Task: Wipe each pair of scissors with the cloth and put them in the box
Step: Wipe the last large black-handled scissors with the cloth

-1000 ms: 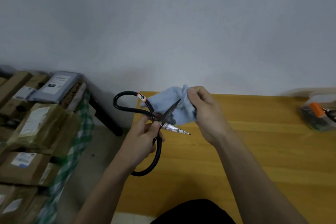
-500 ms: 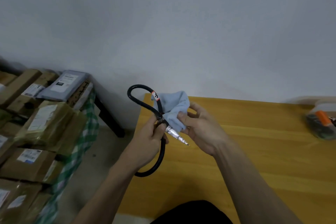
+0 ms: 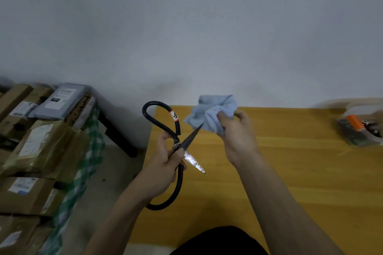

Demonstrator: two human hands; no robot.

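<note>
Large black-handled scissors (image 3: 187,143) are held in the air over the left edge of the yellow wooden table (image 3: 290,172), blades spread apart. My left hand (image 3: 165,163) grips them near the pivot. One dark blade points up right toward the cloth, the other shiny blade points down right. My right hand (image 3: 236,138) grips a bunched light-blue cloth (image 3: 213,112) just beyond the tip of the upper blade. A clear plastic box (image 3: 360,128) with an orange-handled item inside stands at the table's far right.
Stacked cardboard parcels (image 3: 37,151) and a grey mail bag (image 3: 62,99) lie on a green checked cloth at the left. A black bar (image 3: 118,134) leans by the wall beside the table. A pale wall fills the background.
The scissors' blades, together half a second ago, are spread apart. The cloth has come off the blade up and to the right with my right hand.
</note>
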